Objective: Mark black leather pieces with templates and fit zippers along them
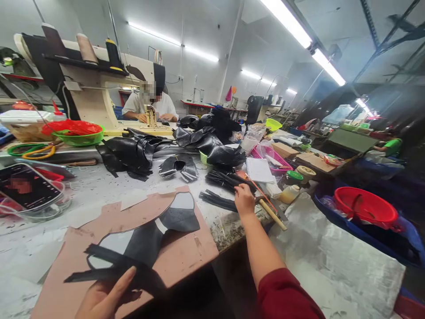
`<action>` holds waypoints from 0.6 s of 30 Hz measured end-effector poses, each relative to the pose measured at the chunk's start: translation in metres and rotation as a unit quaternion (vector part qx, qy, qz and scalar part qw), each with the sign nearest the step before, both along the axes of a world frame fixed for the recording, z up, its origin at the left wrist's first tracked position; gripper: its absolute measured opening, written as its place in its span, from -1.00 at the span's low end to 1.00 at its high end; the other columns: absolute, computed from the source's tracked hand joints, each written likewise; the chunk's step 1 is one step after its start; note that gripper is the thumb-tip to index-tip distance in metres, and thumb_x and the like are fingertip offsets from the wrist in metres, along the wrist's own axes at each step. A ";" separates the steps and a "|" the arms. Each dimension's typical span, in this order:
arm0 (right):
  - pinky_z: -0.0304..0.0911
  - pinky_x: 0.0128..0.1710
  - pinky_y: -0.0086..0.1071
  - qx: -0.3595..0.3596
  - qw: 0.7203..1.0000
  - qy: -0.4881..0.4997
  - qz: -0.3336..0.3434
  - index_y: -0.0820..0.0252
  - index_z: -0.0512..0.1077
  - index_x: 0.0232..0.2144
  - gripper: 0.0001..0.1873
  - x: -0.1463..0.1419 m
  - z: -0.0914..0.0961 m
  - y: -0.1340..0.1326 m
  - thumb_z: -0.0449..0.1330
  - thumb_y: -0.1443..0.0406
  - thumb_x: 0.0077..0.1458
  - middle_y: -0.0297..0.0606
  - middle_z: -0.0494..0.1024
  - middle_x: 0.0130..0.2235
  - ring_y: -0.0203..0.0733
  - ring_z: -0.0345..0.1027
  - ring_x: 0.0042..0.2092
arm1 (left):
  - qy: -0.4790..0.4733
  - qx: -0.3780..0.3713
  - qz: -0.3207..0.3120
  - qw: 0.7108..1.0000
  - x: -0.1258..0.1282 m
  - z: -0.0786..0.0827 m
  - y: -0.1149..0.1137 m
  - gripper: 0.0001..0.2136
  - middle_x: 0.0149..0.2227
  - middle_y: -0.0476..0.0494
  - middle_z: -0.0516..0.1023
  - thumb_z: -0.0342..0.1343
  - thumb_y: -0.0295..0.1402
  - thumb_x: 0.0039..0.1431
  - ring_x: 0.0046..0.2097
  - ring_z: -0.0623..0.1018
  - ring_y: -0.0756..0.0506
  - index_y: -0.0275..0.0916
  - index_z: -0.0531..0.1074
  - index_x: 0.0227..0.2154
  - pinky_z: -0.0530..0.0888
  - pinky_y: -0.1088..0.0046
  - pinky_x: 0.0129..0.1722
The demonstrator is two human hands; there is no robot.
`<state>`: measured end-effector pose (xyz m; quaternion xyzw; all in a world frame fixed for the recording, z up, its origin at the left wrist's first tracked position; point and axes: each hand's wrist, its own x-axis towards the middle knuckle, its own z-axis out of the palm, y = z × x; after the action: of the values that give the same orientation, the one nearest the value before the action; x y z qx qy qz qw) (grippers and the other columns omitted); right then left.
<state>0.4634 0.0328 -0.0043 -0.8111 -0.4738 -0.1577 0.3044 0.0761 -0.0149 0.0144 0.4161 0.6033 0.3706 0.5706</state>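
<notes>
My left hand [104, 296] sits at the near edge of the table, thumb pressed on a black leather piece [146, 248] that lies on a pink board [186, 254]. My right hand [244, 200], at the end of a red sleeve, reaches out to the table's right edge. Its fingers curl down onto a bundle of black leather strips [217, 200], beside a wooden-handled tool [272, 214]. Whether the fingers grip a strip is hidden by the back of the hand.
Heaps of black leather [133, 153] cover the table's middle. A phone [25, 186] rests in a clear dish at left, near a green bowl [78, 138]. A notebook [259, 169], pink basket [275, 159] and red bowl [365, 206] stand right. A person works behind a sewing machine [96, 93].
</notes>
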 end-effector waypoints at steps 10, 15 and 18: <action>-0.03 0.02 -0.05 -0.179 0.983 0.000 0.048 0.50 0.26 0.01 -0.43 -0.061 -0.060 -0.030 -0.05 0.47 -0.13 0.12 0.34 0.02 0.12 0.01 0.14 | -0.137 -0.098 0.006 0.986 0.010 0.006 -0.030 -0.52 -0.46 -0.06 0.58 0.32 -0.16 -0.41 -0.39 0.54 -0.12 -0.26 0.46 -0.33 0.48 0.49 -0.47; -0.05 0.01 -0.02 -0.165 0.985 -0.002 0.041 0.44 0.30 -0.02 -0.45 -0.066 -0.037 -0.031 -0.07 0.51 -0.13 0.10 0.22 0.11 0.11 -0.01 0.16 | -0.150 -0.088 0.005 0.985 0.005 0.006 -0.032 -0.50 -0.45 -0.08 0.57 0.30 -0.14 -0.37 -0.36 0.54 -0.12 -0.29 0.43 -0.28 0.49 0.46 -0.43; 0.11 -0.08 -0.17 -0.114 0.977 0.093 0.153 0.36 0.36 -0.08 -0.55 -0.104 -0.018 -0.039 -0.05 0.43 -0.05 0.06 0.36 0.00 0.02 0.21 0.01 | -0.167 -0.083 0.018 0.982 0.004 0.003 -0.033 -0.49 -0.44 -0.08 0.57 0.30 -0.14 -0.34 -0.35 0.54 -0.13 -0.28 0.40 -0.25 0.50 0.42 -0.39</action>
<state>0.3591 -0.0060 -0.0223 -0.7695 -0.5768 0.0223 0.2733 0.0803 -0.0475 0.0179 0.2884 0.5356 0.3934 0.6893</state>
